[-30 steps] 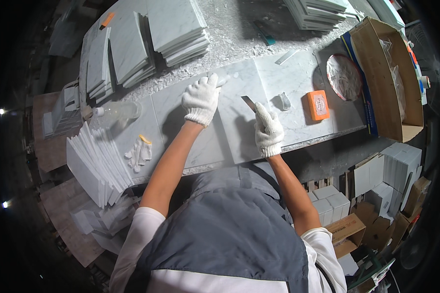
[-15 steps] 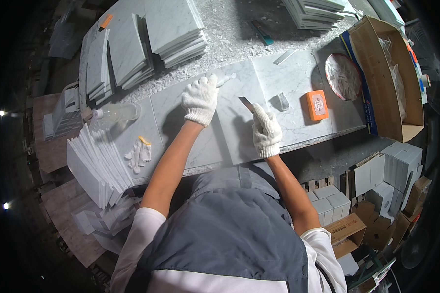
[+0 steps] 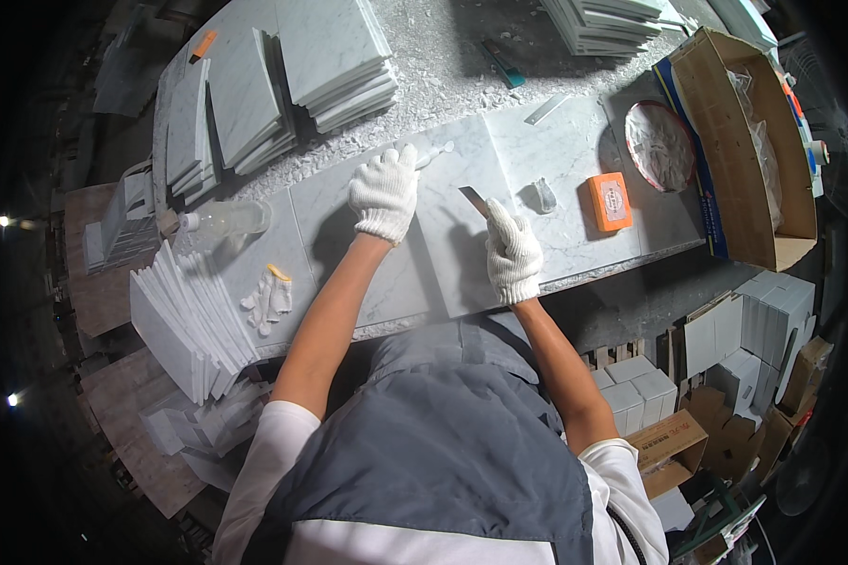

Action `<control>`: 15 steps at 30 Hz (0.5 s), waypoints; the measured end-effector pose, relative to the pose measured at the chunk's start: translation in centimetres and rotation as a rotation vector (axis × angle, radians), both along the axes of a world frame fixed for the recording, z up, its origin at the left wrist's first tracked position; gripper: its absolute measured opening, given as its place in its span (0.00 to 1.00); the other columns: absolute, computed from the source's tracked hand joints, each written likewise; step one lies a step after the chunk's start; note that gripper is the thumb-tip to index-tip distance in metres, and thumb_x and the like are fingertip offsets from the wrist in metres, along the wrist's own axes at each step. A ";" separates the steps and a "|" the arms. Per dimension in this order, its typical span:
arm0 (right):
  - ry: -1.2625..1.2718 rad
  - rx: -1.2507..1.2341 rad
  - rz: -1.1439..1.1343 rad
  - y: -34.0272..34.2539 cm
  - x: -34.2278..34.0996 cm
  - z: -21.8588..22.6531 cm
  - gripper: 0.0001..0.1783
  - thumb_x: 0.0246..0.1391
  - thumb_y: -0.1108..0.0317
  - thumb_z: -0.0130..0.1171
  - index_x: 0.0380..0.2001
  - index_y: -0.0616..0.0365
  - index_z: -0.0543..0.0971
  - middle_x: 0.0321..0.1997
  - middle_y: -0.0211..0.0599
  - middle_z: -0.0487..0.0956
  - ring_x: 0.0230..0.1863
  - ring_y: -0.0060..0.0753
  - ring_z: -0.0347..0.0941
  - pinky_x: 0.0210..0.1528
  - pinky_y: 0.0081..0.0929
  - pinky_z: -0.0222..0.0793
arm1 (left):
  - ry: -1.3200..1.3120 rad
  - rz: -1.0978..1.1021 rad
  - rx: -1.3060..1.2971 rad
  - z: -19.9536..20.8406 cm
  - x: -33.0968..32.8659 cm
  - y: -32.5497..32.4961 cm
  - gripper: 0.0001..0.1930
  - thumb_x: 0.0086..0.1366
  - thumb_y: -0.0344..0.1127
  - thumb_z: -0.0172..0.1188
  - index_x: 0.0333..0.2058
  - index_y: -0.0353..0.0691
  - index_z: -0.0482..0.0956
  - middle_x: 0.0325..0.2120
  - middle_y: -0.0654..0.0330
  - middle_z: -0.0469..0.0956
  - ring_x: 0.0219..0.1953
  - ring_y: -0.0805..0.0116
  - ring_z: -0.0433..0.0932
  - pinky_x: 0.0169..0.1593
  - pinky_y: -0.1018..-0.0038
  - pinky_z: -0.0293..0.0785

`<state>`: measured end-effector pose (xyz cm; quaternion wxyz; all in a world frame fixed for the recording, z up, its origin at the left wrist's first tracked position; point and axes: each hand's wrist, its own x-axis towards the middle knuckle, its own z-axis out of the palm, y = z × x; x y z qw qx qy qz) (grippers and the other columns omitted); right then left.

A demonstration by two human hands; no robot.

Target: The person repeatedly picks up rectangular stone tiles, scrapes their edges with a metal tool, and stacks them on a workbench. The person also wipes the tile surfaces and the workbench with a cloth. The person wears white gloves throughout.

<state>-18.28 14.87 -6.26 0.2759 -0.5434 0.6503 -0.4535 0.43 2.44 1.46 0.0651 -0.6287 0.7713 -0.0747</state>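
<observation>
My left hand, in a white knit glove, is closed around a small white squeeze bottle. Its narrow end points right over a grey-veined marble slab, and the glove hides most of its body. In my right hand, also gloved, is a thin dark blade, pinched so that it sticks out toward the upper left. This hand hovers near the seam with the slab to the right. A crumpled clear plastic piece and an orange box lie to its right.
Stacked marble tiles stand at the back left, amid white chips. A clear bottle, a spare glove and leaning tiles are at left. At right are a round tub and a cardboard box.
</observation>
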 end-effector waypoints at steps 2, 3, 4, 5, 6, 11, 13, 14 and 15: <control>0.007 -0.036 0.006 0.0 -0.1 0.2 0.23 0.57 0.79 0.63 0.55 0.47 0.83 0.38 0.43 0.83 0.36 0.46 0.80 0.39 0.35 0.77 | -0.004 -0.002 0.008 0.0 0.0 0.0 0.14 0.64 0.50 0.64 0.42 0.53 0.74 0.37 0.63 0.80 0.40 0.56 0.84 0.35 0.55 0.82; -0.004 -0.061 0.011 0.1 -0.2 0.4 0.23 0.57 0.79 0.63 0.55 0.47 0.83 0.38 0.43 0.83 0.36 0.46 0.80 0.39 0.35 0.77 | 0.003 -0.002 0.008 0.0 0.0 0.0 0.14 0.64 0.50 0.64 0.42 0.53 0.74 0.37 0.63 0.80 0.40 0.56 0.84 0.35 0.55 0.82; -0.002 -0.065 0.011 0.1 -0.2 0.5 0.23 0.57 0.79 0.63 0.55 0.47 0.83 0.38 0.44 0.83 0.37 0.47 0.80 0.39 0.36 0.77 | 0.001 -0.004 0.009 0.0 0.1 0.0 0.14 0.64 0.49 0.64 0.42 0.53 0.74 0.37 0.62 0.80 0.40 0.56 0.84 0.35 0.55 0.82; 0.000 -0.069 0.011 0.1 -0.2 0.6 0.23 0.57 0.79 0.63 0.55 0.47 0.83 0.38 0.44 0.83 0.37 0.47 0.80 0.40 0.36 0.77 | 0.005 -0.004 0.008 0.1 0.1 0.0 0.14 0.64 0.49 0.64 0.42 0.53 0.74 0.37 0.62 0.80 0.40 0.56 0.84 0.36 0.55 0.82; 0.002 -0.073 0.011 0.1 -0.2 0.7 0.23 0.57 0.79 0.63 0.55 0.47 0.83 0.38 0.44 0.83 0.37 0.47 0.80 0.40 0.36 0.77 | 0.008 -0.004 0.007 0.1 0.1 0.0 0.14 0.64 0.49 0.64 0.42 0.53 0.74 0.37 0.62 0.80 0.40 0.56 0.84 0.36 0.55 0.82; -0.040 0.001 0.000 0.0 -0.1 0.3 0.23 0.57 0.79 0.63 0.55 0.47 0.83 0.36 0.43 0.83 0.34 0.45 0.79 0.37 0.35 0.76 | 0.014 0.004 0.016 0.1 0.0 0.0 0.14 0.64 0.49 0.65 0.42 0.52 0.75 0.37 0.62 0.80 0.40 0.56 0.84 0.36 0.55 0.82; -0.052 0.027 0.001 -0.1 0.0 0.2 0.23 0.57 0.79 0.63 0.56 0.47 0.83 0.35 0.42 0.82 0.33 0.44 0.79 0.36 0.34 0.76 | 0.015 0.005 0.011 0.1 0.0 0.1 0.14 0.64 0.49 0.65 0.42 0.52 0.75 0.37 0.62 0.80 0.40 0.56 0.84 0.36 0.55 0.82; -0.049 0.014 0.005 0.0 -0.1 0.1 0.23 0.57 0.79 0.63 0.56 0.47 0.83 0.35 0.42 0.82 0.32 0.43 0.79 0.36 0.34 0.76 | 0.014 0.002 0.008 0.2 0.0 0.1 0.14 0.64 0.49 0.65 0.42 0.52 0.75 0.37 0.62 0.80 0.40 0.56 0.84 0.36 0.55 0.82; -0.018 -0.017 0.007 0.0 -0.1 0.2 0.23 0.57 0.79 0.63 0.56 0.47 0.83 0.34 0.41 0.82 0.32 0.43 0.78 0.35 0.34 0.76 | 0.020 -0.001 -0.001 0.2 0.0 0.1 0.14 0.64 0.49 0.65 0.42 0.52 0.75 0.37 0.62 0.80 0.40 0.56 0.84 0.36 0.55 0.82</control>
